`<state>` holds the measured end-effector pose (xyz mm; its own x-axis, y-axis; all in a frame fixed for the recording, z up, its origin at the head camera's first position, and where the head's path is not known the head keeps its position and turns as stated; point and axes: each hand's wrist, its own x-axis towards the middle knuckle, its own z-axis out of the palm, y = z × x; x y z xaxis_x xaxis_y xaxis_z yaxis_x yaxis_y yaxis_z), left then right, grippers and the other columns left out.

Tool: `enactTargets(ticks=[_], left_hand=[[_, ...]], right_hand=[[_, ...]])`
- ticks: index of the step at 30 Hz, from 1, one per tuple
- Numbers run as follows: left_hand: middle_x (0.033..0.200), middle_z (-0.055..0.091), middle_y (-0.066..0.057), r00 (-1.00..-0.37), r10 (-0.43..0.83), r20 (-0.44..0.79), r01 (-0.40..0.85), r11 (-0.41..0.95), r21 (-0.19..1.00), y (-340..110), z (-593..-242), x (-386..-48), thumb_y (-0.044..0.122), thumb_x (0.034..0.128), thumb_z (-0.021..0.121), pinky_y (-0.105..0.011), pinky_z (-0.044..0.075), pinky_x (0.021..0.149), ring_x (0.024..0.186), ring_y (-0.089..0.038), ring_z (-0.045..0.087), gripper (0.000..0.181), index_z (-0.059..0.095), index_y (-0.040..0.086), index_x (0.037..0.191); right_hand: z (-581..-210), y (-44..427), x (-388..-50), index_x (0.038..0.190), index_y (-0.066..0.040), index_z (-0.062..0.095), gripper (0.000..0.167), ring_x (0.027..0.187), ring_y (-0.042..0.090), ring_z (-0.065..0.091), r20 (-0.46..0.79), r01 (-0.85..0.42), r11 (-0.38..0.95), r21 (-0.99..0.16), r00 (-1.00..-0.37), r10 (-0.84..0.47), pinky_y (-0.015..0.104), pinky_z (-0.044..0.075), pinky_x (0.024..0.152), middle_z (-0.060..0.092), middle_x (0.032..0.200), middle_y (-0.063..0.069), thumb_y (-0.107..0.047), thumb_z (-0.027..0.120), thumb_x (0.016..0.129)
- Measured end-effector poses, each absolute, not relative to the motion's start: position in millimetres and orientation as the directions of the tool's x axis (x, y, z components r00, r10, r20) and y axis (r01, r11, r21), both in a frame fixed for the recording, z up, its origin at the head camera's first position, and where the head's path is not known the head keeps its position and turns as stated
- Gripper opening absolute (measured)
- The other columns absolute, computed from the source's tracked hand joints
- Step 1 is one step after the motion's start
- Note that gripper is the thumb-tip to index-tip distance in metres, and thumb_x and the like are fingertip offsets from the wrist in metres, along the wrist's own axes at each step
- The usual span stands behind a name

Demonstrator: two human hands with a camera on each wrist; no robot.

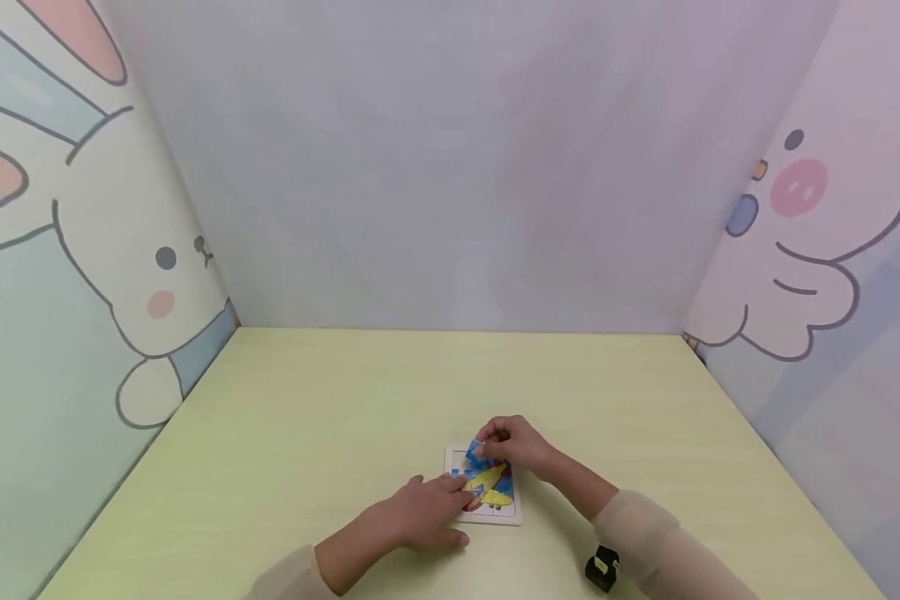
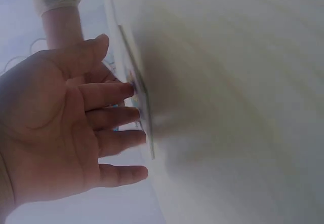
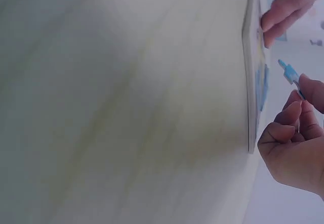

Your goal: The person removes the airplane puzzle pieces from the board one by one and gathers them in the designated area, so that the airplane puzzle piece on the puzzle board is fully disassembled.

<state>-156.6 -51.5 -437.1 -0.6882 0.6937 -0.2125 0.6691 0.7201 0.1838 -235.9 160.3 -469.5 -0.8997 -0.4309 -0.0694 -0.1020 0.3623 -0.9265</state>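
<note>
A small square jigsaw puzzle board with a white border lies near the table's front, showing a yellow shape on blue. My left hand rests its fingertips on the board's left part, with fingers straight and spread in the left wrist view. Above the board's far edge, my right hand pinches a blue puzzle piece between thumb and fingers. In the right wrist view this piece is tilted and held apart from the board. The left fingers hide part of the picture.
A pale yellow table surrounds the board. Behind it stands a plain light wall, with cartoon-printed panels at the left and right. A black object is at the right sleeve.
</note>
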Motion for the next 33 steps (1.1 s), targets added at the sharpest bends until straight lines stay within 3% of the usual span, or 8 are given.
enactTargets(ticks=[6, 13, 33], left_hand=[[0.141, 0.042, -0.001, -0.713, 0.677, -0.183, 0.641, 0.735, 0.221, -48, -431, -159, 0.047, 0.0851, 0.062, -0.056, 0.034, 0.093, 0.128, -0.025, 0.038, 0.050, 0.056, 0.022, 0.128], [0.136, 0.046, -0.001, -0.656, 0.743, -0.134, 0.721, 0.669, 0.182, -38, -433, -158, 0.045, 0.0865, 0.061, -0.044, 0.041, 0.089, 0.125, -0.020, 0.041, 0.047, 0.056, 0.020, 0.126], [0.143, 0.038, 0.003, -0.654, 0.716, -0.245, 0.690, 0.697, 0.195, -26, -445, -157, 0.049, 0.0840, 0.062, -0.044, 0.043, 0.090, 0.130, -0.023, 0.034, 0.057, 0.050, 0.022, 0.133]], right_hand=[[-461, 173, -238, 0.094, -0.004, 0.065, 0.024, 0.064, 0.017, 0.047, -0.082, -0.064, 0.388, -0.919, -0.934, -0.348, 0.027, 0.040, 0.055, 0.059, 0.078, 0.005, -0.024, 0.071, 0.083], [-457, 187, -244, 0.093, -0.003, 0.064, 0.025, 0.060, 0.016, 0.044, -0.070, -0.073, 0.379, -0.923, -0.934, -0.351, 0.027, 0.038, 0.051, 0.057, 0.075, 0.004, -0.025, 0.071, 0.083], [-462, 217, -265, 0.094, -0.006, 0.070, 0.021, 0.063, 0.019, 0.047, -0.067, -0.065, 0.413, -0.908, -0.952, -0.299, 0.027, 0.038, 0.050, 0.060, 0.076, 0.004, -0.025, 0.069, 0.084]])
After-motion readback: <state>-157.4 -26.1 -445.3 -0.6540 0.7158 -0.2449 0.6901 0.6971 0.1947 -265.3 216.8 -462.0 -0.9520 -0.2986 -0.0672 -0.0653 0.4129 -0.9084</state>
